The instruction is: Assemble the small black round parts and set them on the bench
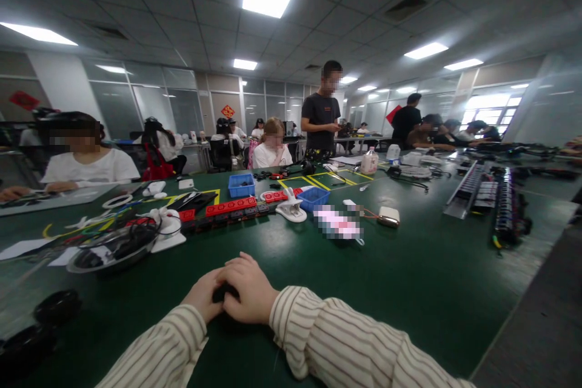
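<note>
My left hand (204, 296) and my right hand (249, 291) are together over the green table (354, 309), close in front of me. The right hand's fingers are pressed together and bent over the left hand. Its thumb points toward the left thumb. Between the hands is a dark gap; whether it is shadow or a small black object I cannot tell. The left fingers are hidden behind the right hand. Beyond them lie a row of red and black socket modules (231, 206), a white clamp-like piece (291, 209) and a pink-and-white packet (336, 222), partly blurred.
Blue bins (242, 185) stand behind the modules. A clear bowl (113, 248) with black parts sits left, near a white stand (170, 230). A cream-coloured device (388, 217) lies right of the packet. Wired strips (504, 206) are farther right. Several people are around.
</note>
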Demonstrator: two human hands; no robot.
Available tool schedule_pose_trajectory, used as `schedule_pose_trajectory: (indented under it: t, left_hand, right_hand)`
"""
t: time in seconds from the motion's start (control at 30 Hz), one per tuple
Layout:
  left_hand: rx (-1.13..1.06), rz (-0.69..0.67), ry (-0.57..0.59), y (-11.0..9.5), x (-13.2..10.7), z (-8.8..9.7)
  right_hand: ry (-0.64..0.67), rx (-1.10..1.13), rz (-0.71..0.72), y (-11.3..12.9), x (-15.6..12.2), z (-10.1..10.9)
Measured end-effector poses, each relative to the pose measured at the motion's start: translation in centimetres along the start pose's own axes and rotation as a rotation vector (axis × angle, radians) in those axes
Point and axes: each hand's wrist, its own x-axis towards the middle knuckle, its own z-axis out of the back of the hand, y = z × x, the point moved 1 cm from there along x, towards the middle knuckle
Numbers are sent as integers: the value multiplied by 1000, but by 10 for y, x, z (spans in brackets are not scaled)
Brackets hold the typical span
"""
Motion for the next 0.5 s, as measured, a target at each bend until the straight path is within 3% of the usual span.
schedule_pose_trajectory:
  t: [0.1,0.27,0.5]
  left_hand:
    - [4,14,7,-3,0,2]
    - [8,54,14,-7,2,3]
    - [20,96,28,-12,2,5]
  right_hand:
    - [-20,26,-72,-3,2,0]
    - [56,58,-199,-9,5,-4]
    - [31,64,-172,-9,4,-4]
